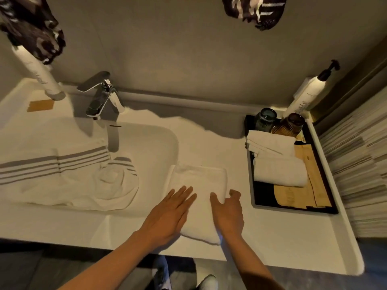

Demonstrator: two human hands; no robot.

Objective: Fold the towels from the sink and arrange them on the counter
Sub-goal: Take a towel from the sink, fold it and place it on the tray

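Both forearms reach up from the bottom edge of the frame onto a folded white towel [201,197] lying on the counter [272,237] at lower centre, just right of the sink [146,139]. Left hand [167,214] lies flat on the towel's left part, fingers straight and together, pressing it down. Right hand [228,214] rests on the towel's right edge with fingers loosely extended and the thumb lifted; whether it pinches any cloth I cannot tell.

At centre left of the frame a striped towel [69,172] sits crumpled in the sink under the faucet [102,97], unfolded. At the right of the frame a black tray [293,208] holds two folded white cloths [278,160], with two dark jars [280,122] behind them and a pump bottle [307,93] at upper right.

By my reading one towel is folded and is being smoothed into place, so roughly half is done; the striped towel has yet to be lifted, folded and set beside it
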